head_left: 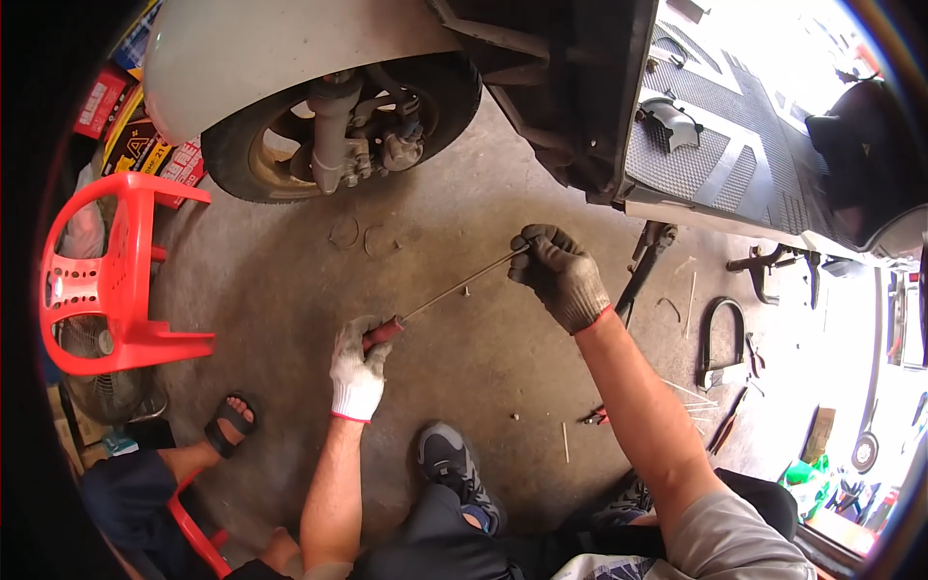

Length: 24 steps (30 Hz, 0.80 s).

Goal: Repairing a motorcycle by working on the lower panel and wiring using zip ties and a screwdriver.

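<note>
My left hand [360, 360], in a white and grey work glove, is closed round the red handle of a screwdriver [454, 289]. Its long thin shaft slants up to the right. At the far end of that shaft, my right hand [559, 273] pinches the tip between gloved thumb and fingers; this glove is dark and dirty with a red cuff. Whether a small part sits at the tip too, I cannot make out. Both hands are above the concrete floor, below a scooter's front wheel [230, 155] and white fender [290, 48].
The scooter's footboard [715, 145] carries a loose curved part [672, 124]. A U-shaped lock [723, 338], pliers [727, 421] and thin sticks lie at the right. A red plastic chair [130, 280], a fan [101, 362] and another person's sandalled foot [232, 421] are at the left.
</note>
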{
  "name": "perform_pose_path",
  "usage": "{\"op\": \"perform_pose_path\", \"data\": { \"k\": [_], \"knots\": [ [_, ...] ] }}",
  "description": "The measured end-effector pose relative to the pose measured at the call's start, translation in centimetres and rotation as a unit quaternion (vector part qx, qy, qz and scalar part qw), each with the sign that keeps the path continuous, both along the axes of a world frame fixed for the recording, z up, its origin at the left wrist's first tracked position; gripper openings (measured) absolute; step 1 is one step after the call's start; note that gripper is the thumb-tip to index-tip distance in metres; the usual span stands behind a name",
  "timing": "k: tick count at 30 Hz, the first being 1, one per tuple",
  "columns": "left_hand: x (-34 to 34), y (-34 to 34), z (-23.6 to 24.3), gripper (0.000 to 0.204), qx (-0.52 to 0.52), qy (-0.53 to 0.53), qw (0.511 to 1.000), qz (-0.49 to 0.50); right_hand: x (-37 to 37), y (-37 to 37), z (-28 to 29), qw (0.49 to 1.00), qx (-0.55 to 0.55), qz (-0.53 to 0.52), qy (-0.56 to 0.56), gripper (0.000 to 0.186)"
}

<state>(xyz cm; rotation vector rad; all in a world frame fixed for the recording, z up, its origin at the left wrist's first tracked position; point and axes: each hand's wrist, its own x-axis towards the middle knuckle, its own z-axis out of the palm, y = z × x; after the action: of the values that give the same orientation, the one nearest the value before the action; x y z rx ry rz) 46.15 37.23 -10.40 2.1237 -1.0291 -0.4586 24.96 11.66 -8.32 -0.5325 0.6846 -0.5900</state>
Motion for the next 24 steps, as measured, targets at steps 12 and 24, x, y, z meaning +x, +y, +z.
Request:
{"op": "perform_pose_path", "data": {
  "k": [12,24],
  "knots": [
    [0.9,0.1,1.4,0.03,0.052,0.098,0.991,-0.069,-0.1,0.0,0.5,1.0,-0.012,-0.014,-0.005,0.018],
    [2.4,0.1,4.8,0.042,0.123,0.452,0.881,-0.06,-0.2,-0.7,1.1,0.993,-0.068,0.025,-0.091,0.021]
  ]
}}
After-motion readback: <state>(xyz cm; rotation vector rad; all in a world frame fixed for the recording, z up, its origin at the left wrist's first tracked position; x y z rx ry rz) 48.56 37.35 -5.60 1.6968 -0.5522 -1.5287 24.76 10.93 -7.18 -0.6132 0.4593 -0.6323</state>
